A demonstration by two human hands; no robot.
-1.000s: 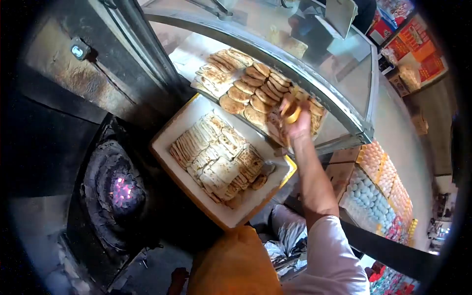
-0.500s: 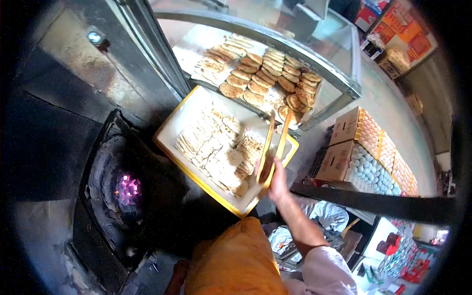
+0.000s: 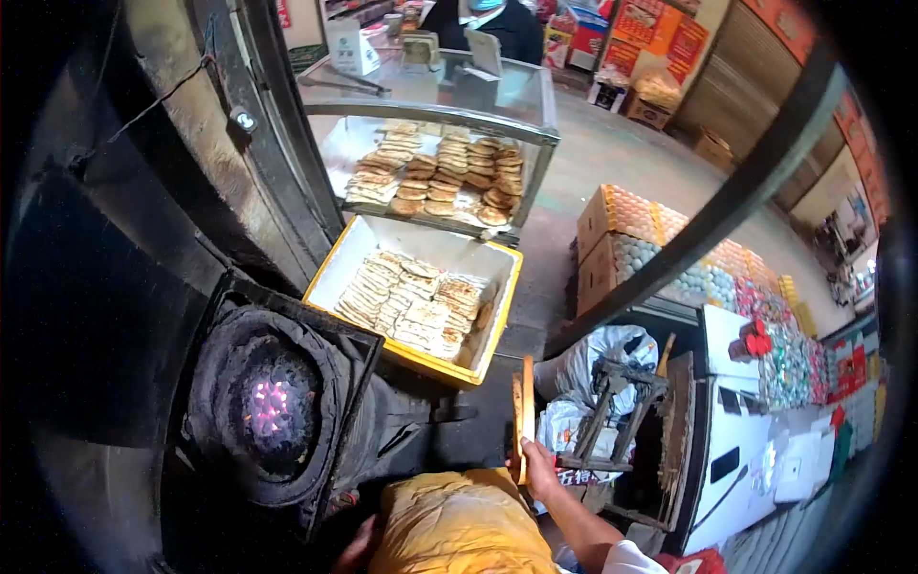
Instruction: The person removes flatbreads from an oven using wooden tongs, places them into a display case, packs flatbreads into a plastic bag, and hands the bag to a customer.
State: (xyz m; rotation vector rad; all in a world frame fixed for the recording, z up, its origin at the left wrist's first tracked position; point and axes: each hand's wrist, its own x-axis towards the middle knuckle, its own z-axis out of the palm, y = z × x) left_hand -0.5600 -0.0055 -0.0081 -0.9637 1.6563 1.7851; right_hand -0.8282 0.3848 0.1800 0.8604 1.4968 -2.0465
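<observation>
My right hand (image 3: 538,469) is wrapped around a pair of wooden tongs (image 3: 528,407) in front of my body. The two arms of the tongs point upward, close together, with nothing between them that I can make out. My left hand (image 3: 358,549) hangs low beside my yellow apron (image 3: 459,521), dark and partly hidden, so its fingers do not show clearly. Ahead, a white box with a yellow rim (image 3: 421,362) holds rows of pale flatbreads (image 3: 406,301). Behind it, browned flatbreads (image 3: 435,172) lie in rows inside a glass display case (image 3: 550,115).
A round stove (image 3: 273,407) with glowing coals stands at my left. To the right are a dark metal bar (image 3: 708,220), stacked egg cartons (image 3: 595,239) and a silvery bag (image 3: 612,359). Behind the case stands a person in dark clothing (image 3: 521,33).
My right hand has drawn the tongs back from above the bread box toward my body. The view has tilted up, bringing the person behind the case into sight.
</observation>
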